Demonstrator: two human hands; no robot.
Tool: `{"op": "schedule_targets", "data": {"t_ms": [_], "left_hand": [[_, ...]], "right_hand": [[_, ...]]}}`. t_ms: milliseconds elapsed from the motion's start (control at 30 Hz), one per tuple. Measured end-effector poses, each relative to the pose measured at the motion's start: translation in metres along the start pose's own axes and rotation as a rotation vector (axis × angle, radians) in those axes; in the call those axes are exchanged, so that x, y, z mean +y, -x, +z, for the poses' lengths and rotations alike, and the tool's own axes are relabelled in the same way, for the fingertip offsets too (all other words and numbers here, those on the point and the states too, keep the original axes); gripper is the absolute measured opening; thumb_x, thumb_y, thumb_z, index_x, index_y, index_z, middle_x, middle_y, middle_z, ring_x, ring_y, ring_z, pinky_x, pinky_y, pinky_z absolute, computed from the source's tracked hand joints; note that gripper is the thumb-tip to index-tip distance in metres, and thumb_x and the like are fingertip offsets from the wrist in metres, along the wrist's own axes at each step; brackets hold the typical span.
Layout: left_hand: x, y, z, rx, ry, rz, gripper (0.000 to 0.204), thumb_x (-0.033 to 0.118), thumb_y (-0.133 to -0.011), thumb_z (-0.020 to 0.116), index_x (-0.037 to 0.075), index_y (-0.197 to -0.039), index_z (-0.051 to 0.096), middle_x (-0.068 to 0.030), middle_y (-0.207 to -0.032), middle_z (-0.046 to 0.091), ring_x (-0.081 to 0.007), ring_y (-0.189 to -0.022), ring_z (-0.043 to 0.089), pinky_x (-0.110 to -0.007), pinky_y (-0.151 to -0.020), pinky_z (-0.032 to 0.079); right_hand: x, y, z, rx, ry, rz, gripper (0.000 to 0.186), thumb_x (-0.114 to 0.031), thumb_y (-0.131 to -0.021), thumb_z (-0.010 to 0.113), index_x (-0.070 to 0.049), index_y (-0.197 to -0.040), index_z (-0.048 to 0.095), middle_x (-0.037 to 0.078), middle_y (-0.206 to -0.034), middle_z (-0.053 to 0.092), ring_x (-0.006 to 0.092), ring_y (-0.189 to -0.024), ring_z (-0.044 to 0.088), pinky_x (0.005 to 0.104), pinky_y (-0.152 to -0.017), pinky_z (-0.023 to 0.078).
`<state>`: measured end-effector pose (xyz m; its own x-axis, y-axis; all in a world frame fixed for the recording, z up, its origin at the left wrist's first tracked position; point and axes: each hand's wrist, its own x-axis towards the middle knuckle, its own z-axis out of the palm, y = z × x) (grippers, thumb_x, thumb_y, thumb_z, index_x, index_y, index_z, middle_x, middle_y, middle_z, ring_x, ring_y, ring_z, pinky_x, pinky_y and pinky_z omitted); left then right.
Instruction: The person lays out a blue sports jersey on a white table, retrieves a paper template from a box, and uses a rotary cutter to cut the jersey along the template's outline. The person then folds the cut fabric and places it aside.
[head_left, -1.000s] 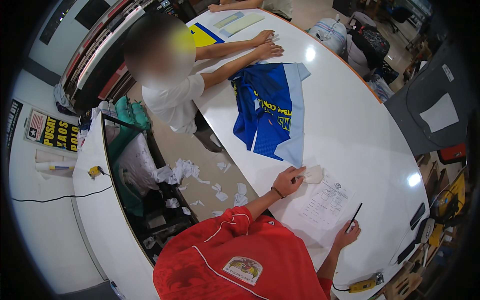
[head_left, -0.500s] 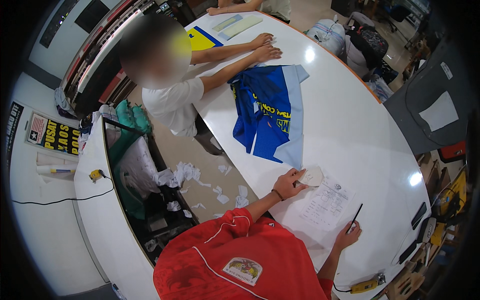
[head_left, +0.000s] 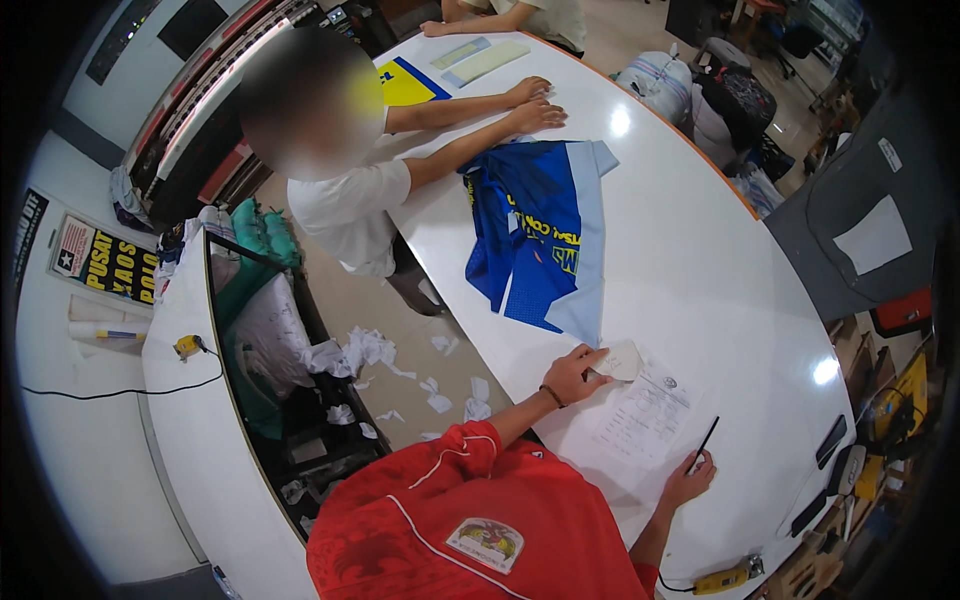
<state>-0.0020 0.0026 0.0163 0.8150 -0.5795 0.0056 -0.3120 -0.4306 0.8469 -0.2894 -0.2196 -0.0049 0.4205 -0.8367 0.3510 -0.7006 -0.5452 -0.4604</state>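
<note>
Both my arms reach in over the white table from the lower edge. My left hand (head_left: 575, 377) is closed, thumb and fingers pinching a small pale piece of paper (head_left: 617, 362) with some writing on it. That piece overlaps the top of a printed sheet (head_left: 645, 415), which lies flat on the table. To the right of the sheet, my right hand (head_left: 688, 480) is closed round a slim black pen (head_left: 704, 442), which points up and away from the table's near edge. Beyond my left hand lies a blue jersey (head_left: 535, 225) with yellow lettering and pale edges, partly bunched.
A co-worker in a white shirt (head_left: 345, 215) leans on the white table (head_left: 700, 270) at the far left; another person's arm (head_left: 480, 20) rests behind. Phones (head_left: 831, 440) and a yellow corded tool (head_left: 722, 580) lie at the right. Paper scraps (head_left: 370, 352) litter the floor.
The view has shifted slightly. My left hand still pinches the small paper, now a little lower in the picture, and my right hand keeps the pen.
</note>
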Motion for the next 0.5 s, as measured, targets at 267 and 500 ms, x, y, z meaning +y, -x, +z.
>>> {"op": "schedule_targets", "data": {"t_ms": [267, 500], "left_hand": [[-0.004, 0.004, 0.003, -0.015, -0.022, 0.027, 0.055, 0.035, -0.081, 0.082, 0.017, -0.130, 0.068, -0.0078, -0.112, 0.066, -0.0239, -0.078, 0.070, -0.035, -0.072, 0.057], [-0.001, 0.008, 0.003, -0.053, -0.064, -0.005, 0.057, 0.038, -0.080, 0.082, 0.017, -0.131, 0.068, -0.0072, -0.114, 0.066, -0.0244, -0.081, 0.071, -0.035, -0.075, 0.057]], "right_hand": [[-0.006, 0.000, -0.009, -0.045, 0.019, 0.025, 0.021, -0.019, -0.096, 0.065, -0.004, -0.110, 0.066, 0.011, -0.090, 0.057, 0.0283, -0.080, 0.057, 0.0440, -0.069, 0.046], [-0.007, 0.000, -0.013, -0.044, -0.027, 0.021, 0.021, -0.019, -0.096, 0.065, -0.004, -0.111, 0.065, 0.013, -0.094, 0.059, 0.0289, -0.081, 0.058, 0.0432, -0.070, 0.047]]}}
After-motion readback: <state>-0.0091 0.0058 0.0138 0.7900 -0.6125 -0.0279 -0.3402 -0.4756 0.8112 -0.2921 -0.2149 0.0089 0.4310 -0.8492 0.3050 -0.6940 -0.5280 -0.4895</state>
